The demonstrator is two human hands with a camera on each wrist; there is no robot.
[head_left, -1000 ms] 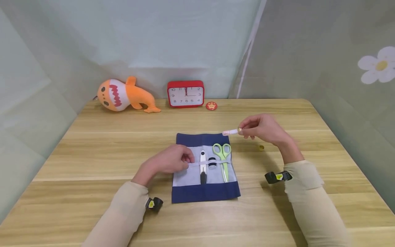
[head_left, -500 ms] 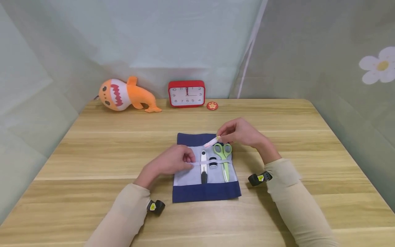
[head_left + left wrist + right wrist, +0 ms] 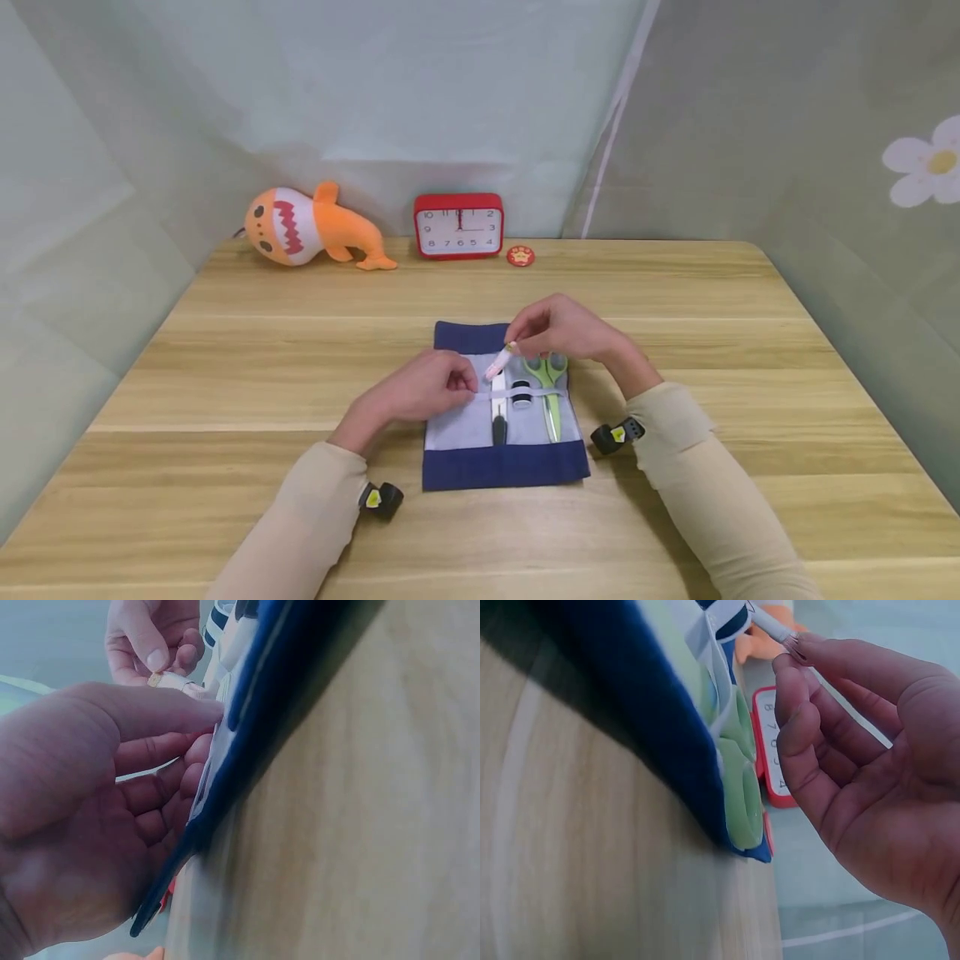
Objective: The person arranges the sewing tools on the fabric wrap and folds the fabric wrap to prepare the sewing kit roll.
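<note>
My right hand pinches a slim white-and-pink tube with a gold-coloured end between thumb and fingertips. The tube slants down over the top of a white tool with a black end. At the left side of an unfolded navy and pale grey fabric pouch, my left hand pinches the pouch's pale elastic band. In the left wrist view, the left thumb and fingers are right at the pouch's surface. Under the band lie the white tool, a black thread spool and green scissors.
Along the back of the wooden table are an orange shark plush, a red clock and a round red badge. Fabric curtains hang behind. A black camera sits on each wrist.
My right hand has moved left and slightly down from beyond the pouch, bringing the tube over it and tilting it downward. The left hand stays at the band. A small gold piece is now hidden.
</note>
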